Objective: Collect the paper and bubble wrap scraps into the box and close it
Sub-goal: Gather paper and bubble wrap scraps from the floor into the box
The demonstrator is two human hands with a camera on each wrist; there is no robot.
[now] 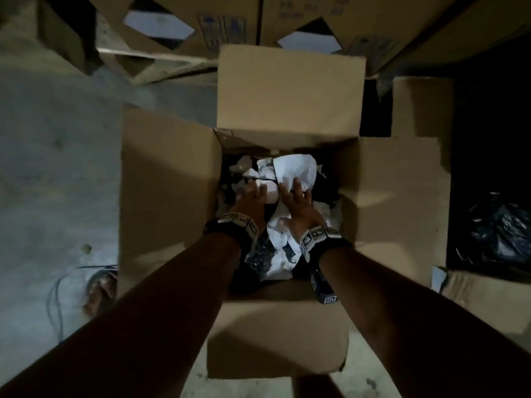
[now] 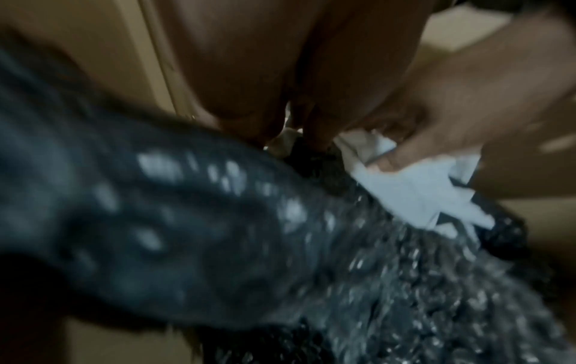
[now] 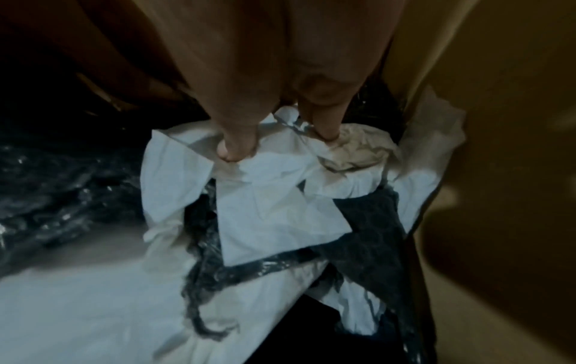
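An open cardboard box (image 1: 169, 179) stands on the floor with all its flaps spread outward. It holds crumpled white paper (image 1: 296, 168) mixed with dark bubble wrap (image 1: 258, 259). Both hands are inside it, side by side. My left hand (image 1: 253, 193) presses down on the scraps with straight fingers; in the left wrist view the hand (image 2: 318, 138) touches white paper (image 2: 414, 194) above blurred bubble wrap (image 2: 405, 283). My right hand (image 1: 296, 196) lies flat on the paper. Its fingertips (image 3: 230, 152) dig into a white sheet (image 3: 274, 221), beside bubble wrap (image 3: 46, 192) and the box wall (image 3: 498, 123).
Stacked cardboard boxes (image 1: 230, 21) line the back. Another carton (image 1: 419, 107) and a black plastic bag (image 1: 497, 234) sit to the right, with a further box (image 1: 488, 297) at the lower right. On the concrete floor (image 1: 51, 156) at left are a foot (image 1: 99, 294) and cables (image 1: 57, 297).
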